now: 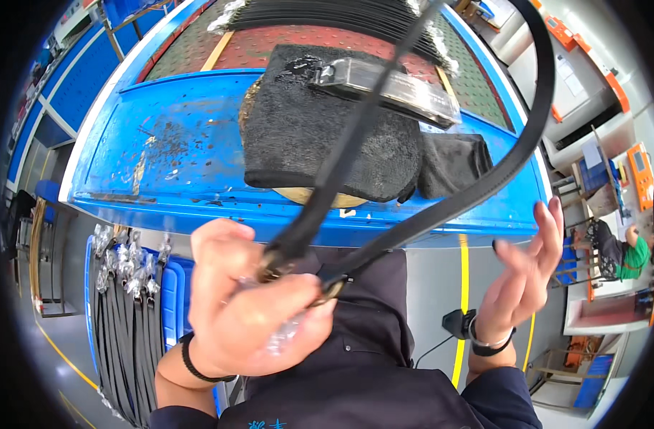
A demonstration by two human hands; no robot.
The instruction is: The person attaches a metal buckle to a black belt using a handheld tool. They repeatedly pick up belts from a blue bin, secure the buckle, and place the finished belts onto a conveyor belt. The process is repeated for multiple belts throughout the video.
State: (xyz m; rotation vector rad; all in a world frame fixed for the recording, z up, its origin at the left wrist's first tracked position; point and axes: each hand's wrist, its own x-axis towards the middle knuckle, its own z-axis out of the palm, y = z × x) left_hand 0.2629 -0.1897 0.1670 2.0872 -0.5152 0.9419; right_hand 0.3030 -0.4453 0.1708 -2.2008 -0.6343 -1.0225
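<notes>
My left hand (259,304) is closed around the end of a black belt (477,193) in front of my body. Metal fittings and a bit of clear plastic wrap show among its fingers. From there the belt rises in a large loop that leaves the top of the view; part of it is blurred. To the right of the belt, my right hand (524,275) is raised with its fingers apart and nothing in it. Beyond the hands, a dark grey towel (327,136) covers a rounded pad on the blue bench (177,143). A clear plastic-covered block (391,89) lies on the towel.
Several black belts (327,21) with plastic-wrapped ends lie across the red mat (270,48) at the bench's far side. More belts (130,329) hang over a blue bin at lower left. A folded dark cloth (452,164) sits beside the towel. A person in green (633,257) is at far right.
</notes>
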